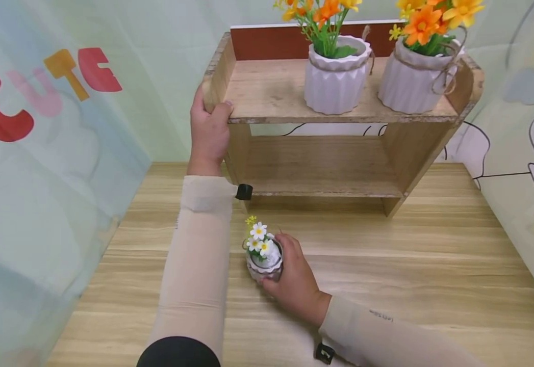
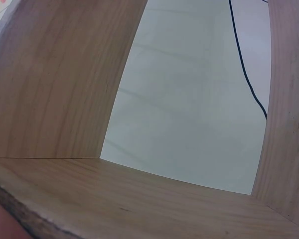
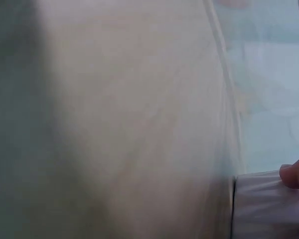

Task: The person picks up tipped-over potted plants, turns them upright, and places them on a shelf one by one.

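Note:
A two-tier wooden shelf (image 1: 322, 158) stands at the back of the table. My left hand (image 1: 209, 130) grips its left side panel at the upper tier, thumb over the front edge. In the left wrist view the shelf's boards (image 2: 50, 84) fill most of the picture, with a blurred bit of skin in the lower left corner. Lower down, my right hand (image 1: 298, 283) holds a small white ribbed pot (image 1: 264, 271) of white daisies (image 1: 258, 232) by its side. The right wrist view shows part of the pot (image 3: 266, 206) with a fingertip on it.
Two white pots, one in the middle (image 1: 337, 84) and one at the right (image 1: 413, 81), stand on the upper tier with orange and yellow flowers. Beneath is the wood-grain table (image 1: 386, 265). Printed cloth (image 1: 65, 178) hangs around it.

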`<state>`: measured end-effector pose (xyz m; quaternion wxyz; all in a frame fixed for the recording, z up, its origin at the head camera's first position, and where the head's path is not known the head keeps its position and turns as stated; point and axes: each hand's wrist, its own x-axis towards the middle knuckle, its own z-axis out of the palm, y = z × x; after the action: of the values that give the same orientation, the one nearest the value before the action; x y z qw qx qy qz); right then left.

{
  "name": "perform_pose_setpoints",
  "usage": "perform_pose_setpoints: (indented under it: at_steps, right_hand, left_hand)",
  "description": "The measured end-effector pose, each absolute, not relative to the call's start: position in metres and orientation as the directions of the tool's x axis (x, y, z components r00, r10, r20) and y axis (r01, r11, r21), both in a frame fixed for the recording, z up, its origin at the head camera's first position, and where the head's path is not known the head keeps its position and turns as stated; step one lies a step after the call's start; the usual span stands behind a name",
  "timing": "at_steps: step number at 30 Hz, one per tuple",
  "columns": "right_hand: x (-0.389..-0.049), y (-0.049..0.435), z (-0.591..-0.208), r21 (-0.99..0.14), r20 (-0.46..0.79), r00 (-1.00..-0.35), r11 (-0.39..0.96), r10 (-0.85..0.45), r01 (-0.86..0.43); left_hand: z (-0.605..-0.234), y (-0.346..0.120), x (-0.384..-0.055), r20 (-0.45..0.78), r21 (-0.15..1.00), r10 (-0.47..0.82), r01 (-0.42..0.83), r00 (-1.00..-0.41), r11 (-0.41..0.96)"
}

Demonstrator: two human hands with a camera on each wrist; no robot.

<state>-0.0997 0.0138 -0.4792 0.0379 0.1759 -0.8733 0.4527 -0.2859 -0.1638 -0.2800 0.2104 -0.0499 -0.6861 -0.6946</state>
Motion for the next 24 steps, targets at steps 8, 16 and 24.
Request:
perform_pose_setpoints:
  at_steps: [8, 16, 24]
  right_hand:
    - [-0.0999, 0.0143, -0.4813, -0.835, 0.123, -0.956, 0.493, -0.267, -0.245]
    - [-0.1031, 0.0112, -0.4830, -0.878, 0.125, -0.961, 0.423, -0.249, -0.224]
    - [-0.1075, 0.0081, -0.4846, -0.910, 0.115, -0.967, 0.366, -0.226, -0.193]
  left_hand:
    - [-0.2801, -0.1636, -0.2858, 0.365, 0.929, -0.227, 0.367, -0.903, 0.037]
    - [-0.2799, -0.1643, -0.2859, 0.362, 0.931, -0.223, 0.363, -0.905, 0.038]
    - [-0.2792, -0.1643, -0.2845, 0.362, 0.931, -0.220, 0.363, -0.906, 0.037]
